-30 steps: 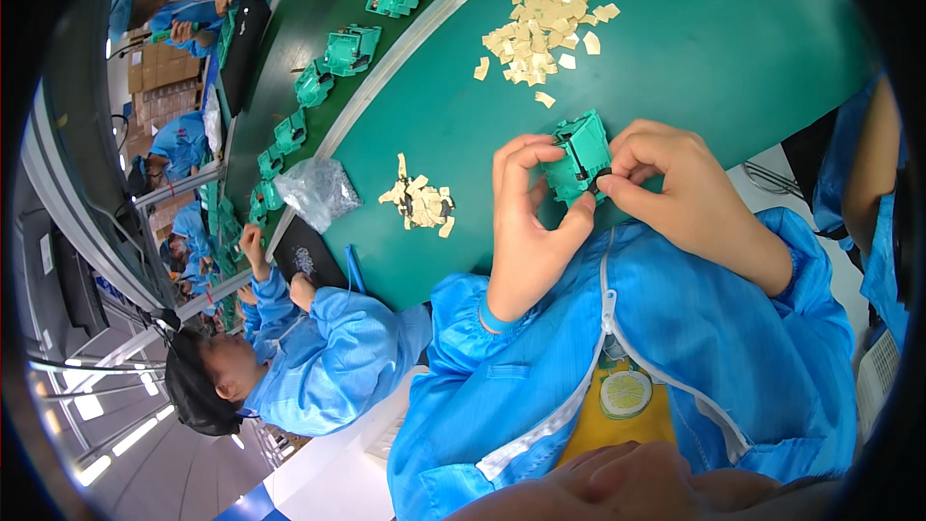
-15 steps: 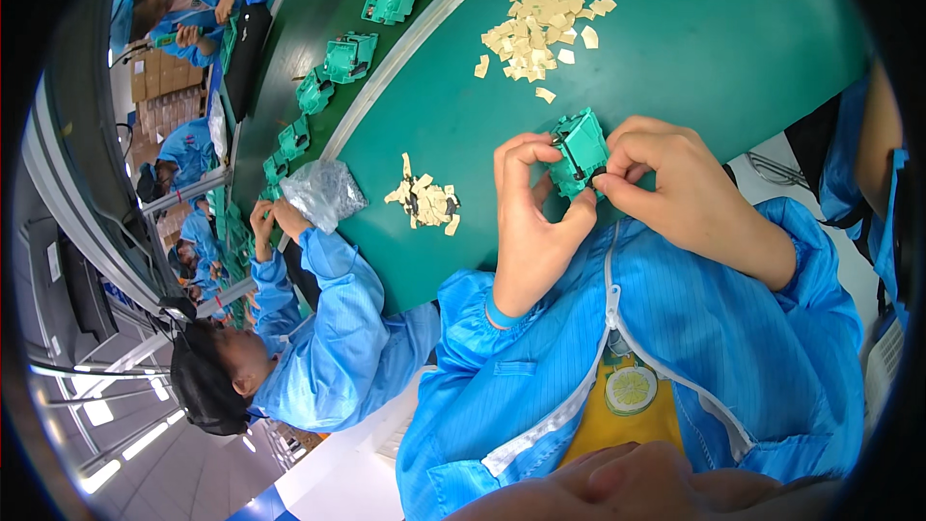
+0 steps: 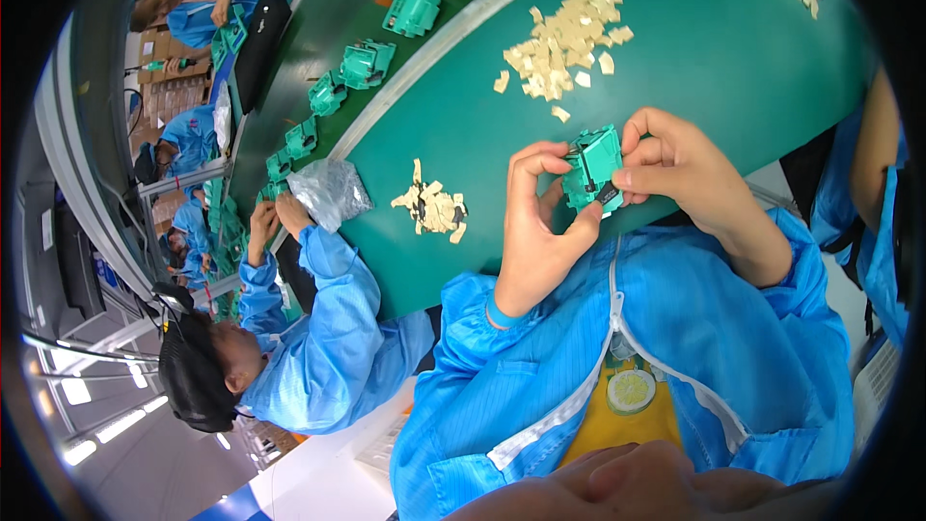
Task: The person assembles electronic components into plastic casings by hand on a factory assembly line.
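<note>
Just in front of my chest, a green plastic housing [image 3: 602, 156] is held up between both hands, tilted, with its open frame side partly showing. My left hand [image 3: 540, 241] grips its left side, fingers behind and thumb at the lower edge. On the right side, my right hand [image 3: 680, 159] pinches the housing's edge between thumb and fingers. A small black part [image 3: 607, 194] with a pale edge sits at the lower corner, beside my left thumb tip. Whether it is fixed to the housing I cannot tell.
A large heap of cream-coloured pieces [image 3: 564, 43] lies on the green table [image 3: 714, 68], with a smaller mixed heap [image 3: 434, 207] to the left. Past a metal rail [image 3: 410, 63], several green housings [image 3: 412, 10] line a belt. A co-worker's hands [image 3: 273, 217] work near a clear plastic bag [image 3: 328, 191].
The housing has turned slightly, and the black part at its lower corner shows more. My right fingers have shifted up from the lower corner to the right edge. The whole view has moved a little.
</note>
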The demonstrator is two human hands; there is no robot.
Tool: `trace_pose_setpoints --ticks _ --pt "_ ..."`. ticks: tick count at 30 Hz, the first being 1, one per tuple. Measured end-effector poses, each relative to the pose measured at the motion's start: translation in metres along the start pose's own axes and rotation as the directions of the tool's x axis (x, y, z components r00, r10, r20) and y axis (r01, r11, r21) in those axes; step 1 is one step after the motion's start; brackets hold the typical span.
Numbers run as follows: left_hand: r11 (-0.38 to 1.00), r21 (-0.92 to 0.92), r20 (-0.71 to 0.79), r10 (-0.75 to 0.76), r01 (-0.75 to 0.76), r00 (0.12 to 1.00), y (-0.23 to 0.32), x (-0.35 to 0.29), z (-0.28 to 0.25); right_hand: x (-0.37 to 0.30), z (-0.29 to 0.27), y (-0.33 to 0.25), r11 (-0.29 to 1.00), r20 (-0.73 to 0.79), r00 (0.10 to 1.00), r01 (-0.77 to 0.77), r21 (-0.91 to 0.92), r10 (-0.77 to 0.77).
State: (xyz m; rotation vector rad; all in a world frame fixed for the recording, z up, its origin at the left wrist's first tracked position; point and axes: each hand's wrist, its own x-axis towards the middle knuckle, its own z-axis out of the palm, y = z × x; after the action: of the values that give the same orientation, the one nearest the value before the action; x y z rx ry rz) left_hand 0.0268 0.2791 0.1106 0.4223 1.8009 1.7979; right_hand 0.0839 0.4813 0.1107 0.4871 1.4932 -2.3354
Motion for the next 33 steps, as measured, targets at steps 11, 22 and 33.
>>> trace_pose_setpoints --ticks 11,22,33 --pt "0.778 0.532 -0.168 0.485 -0.336 0.858 0.017 -0.001 -0.025 0.115 -0.027 -0.089 0.844 -0.166 0.935 0.195 -0.5 -0.315" --pt "0.625 0.724 -0.587 0.337 0.291 0.736 0.0 -0.032 -0.139 0.305 -0.112 -0.107 0.383 -0.265 0.657 0.039 -0.923 -0.706" --pt "0.423 0.785 -0.564 0.187 0.453 0.804 -0.035 0.02 -0.154 0.162 -0.056 -0.069 0.3 -0.038 0.562 0.382 -0.874 -0.826"
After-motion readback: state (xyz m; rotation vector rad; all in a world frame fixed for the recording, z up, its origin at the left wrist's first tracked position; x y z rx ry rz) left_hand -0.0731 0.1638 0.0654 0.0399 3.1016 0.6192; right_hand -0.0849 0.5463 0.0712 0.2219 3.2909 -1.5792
